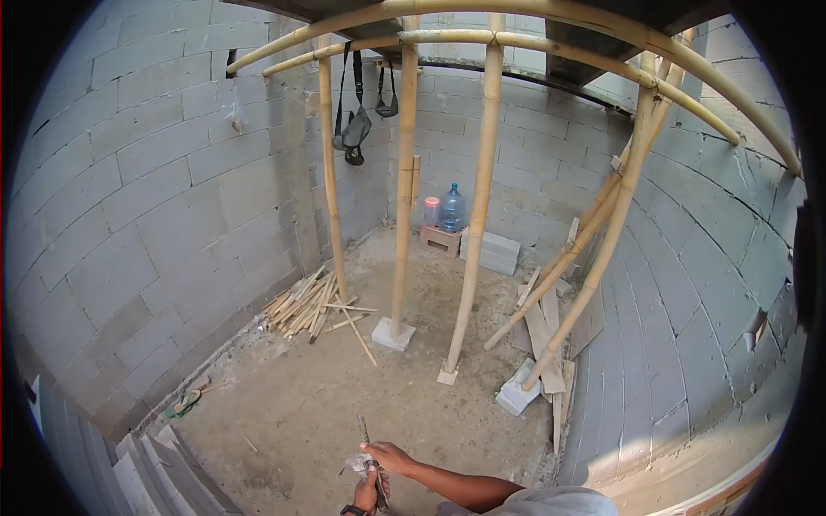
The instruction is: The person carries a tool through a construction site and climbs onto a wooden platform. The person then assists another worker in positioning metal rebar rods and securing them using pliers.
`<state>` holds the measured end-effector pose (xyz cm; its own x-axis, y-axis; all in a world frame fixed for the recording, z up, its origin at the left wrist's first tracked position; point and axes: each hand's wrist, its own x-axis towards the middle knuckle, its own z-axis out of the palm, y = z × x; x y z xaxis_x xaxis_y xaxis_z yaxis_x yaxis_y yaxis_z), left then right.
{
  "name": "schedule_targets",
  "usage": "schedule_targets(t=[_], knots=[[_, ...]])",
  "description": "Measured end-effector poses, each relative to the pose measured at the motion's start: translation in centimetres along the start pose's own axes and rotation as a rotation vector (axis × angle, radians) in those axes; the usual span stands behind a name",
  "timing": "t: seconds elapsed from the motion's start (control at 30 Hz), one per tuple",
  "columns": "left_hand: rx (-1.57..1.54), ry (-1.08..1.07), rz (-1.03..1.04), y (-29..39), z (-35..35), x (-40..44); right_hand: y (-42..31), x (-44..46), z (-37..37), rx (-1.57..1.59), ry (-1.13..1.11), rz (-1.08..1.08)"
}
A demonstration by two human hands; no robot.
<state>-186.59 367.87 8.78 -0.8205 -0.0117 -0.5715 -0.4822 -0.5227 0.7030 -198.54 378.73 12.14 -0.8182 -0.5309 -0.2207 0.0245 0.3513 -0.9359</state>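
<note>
Near the bottom centre of the head view, my left hand (366, 492), with a dark watch at its wrist, is closed around the lower part of a thin grey tool (363, 428). My right hand (391, 457) reaches in from the right, its fingers closed at the tool just above my left hand. A crumpled, pale, translucent piece (355, 465) sits beside the fingers. The tool's narrow end points up, away from me. Its exact kind is too small to tell.
Bamboo poles (402, 198) stand on small blocks (393, 334) ahead. Wood sticks (301, 303) lie at the left wall. Planks (544, 331) and a block stack (518, 387) are right. A blue water bottle (452, 211) stands at the back, grey blocks (142, 482) lower left.
</note>
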Motion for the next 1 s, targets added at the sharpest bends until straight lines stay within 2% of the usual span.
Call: schedule_targets(t=[0.1,0.23,0.3,0.33,0.43,0.53,0.63,0.73,0.83,0.87,1.0], knots=[[0.116,-0.013,-0.014,2.3,-2.5,0.9,-2.4,1.2,1.1,0.002,-0.064,0.09],[0.051,-0.032,0.01,5.2,-4.7,0.9,-5.1,0.4,3.1,0.196,-0.133,0.227],[0.058,-0.059,0.042,5.8,-6.2,1.5,-7.7,-1.3,4.3,0.236,-0.155,0.235],[0.075,-0.069,0.074,6.2,-6.7,1.4,-5.6,-0.8,6.0,0.081,-0.041,0.109],[0.206,-0.116,0.127,7.0,-8.6,0.4,-3.1,-2.4,9.1,0.21,-0.144,0.087],[0.269,-0.132,0.069,6.2,-9.6,-1.0,-4.9,-6.1,10.5,0.178,-0.088,0.194],[0.333,-0.12,0.017,5.4,-9.9,-3.4,-3.6,-10.2,13.8,0.285,0.105,0.212],[0.401,-0.237,-0.101,5.0,-10.3,-3.4,-1.4,-13.7,17.8,0.465,0.191,0.212],[0.549,-0.287,-0.185,5.2,-9.5,-4.7,-1.2,-16.2,20.4,0.385,0.121,0.256],[0.591,-0.318,-0.188,5.1,-9.4,-4.7,-1.7,-16.9,21.0,0.299,0.168,0.168],[0.733,-0.38,-0.18,3.4,-10.4,-3.6,-0.9,-16.2,23.4,0.19,0.244,0.332]])
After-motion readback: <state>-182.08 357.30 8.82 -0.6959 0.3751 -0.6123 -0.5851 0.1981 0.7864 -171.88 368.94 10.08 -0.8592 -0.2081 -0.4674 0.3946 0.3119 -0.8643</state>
